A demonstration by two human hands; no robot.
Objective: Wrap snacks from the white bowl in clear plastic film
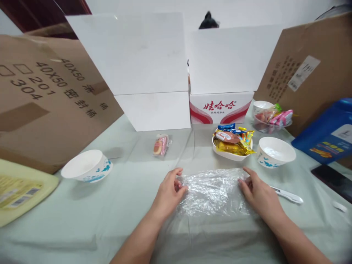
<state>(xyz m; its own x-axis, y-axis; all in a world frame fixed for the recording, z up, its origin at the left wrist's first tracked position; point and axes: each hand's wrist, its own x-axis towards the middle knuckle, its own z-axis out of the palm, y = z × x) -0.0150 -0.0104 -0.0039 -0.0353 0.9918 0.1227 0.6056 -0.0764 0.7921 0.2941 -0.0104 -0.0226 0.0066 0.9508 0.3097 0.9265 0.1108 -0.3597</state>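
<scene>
A crinkled clear plastic bag point(213, 190) is spread between my two hands just above or on the table. My left hand point(169, 192) has its fingers curled at the bag's left edge, with the thumb lying over the film. At the opposite edge, my right hand point(260, 192) grips the bag with thumb and bent fingers. Beyond the bag stands a white dish point(232, 157) heaped with wrapped snacks point(229, 141). A small wrapped snack point(161, 145) lies farther back on the left.
Paper bowls stand at left point(87, 167) and right point(276, 152). A white-handled utensil point(288, 195) and a dark phone point(334, 179) lie to the right. Cartons point(154, 110) wall the back. A blue bottle point(327, 135) and a yellow container point(24, 190) flank the table.
</scene>
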